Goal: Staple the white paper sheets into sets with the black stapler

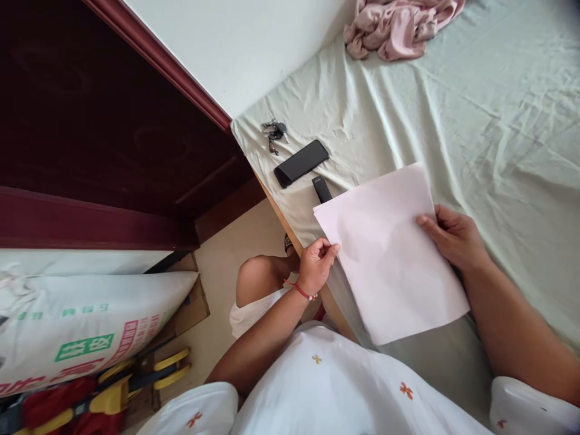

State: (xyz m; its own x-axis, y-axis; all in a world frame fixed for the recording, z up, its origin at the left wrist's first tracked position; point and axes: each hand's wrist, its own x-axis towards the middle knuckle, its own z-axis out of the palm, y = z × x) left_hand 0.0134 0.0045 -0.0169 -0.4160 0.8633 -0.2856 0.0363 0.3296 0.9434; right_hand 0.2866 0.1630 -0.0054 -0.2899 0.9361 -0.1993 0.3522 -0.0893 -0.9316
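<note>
Rumpled pale-green cloth [512, 163] is filling my remote view from twelve to four o'clock, and the white paper [389, 260] is lying over it at four o'clock from centre. I'm judging this step to be steadying the paper: the left hand [315, 266] is pinching its nine-o'clock edge, the right hand [458, 237] is clamping its two-o'clock edge. I'm reckoning any next move calls for a light, even grip — the upper face is looking blank, faintly rippled, with a doubled corner at ten o'clock.

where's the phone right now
In the head view, the phone lies above centre, at the left of the sheet, between the keys and a small black object.
</note>
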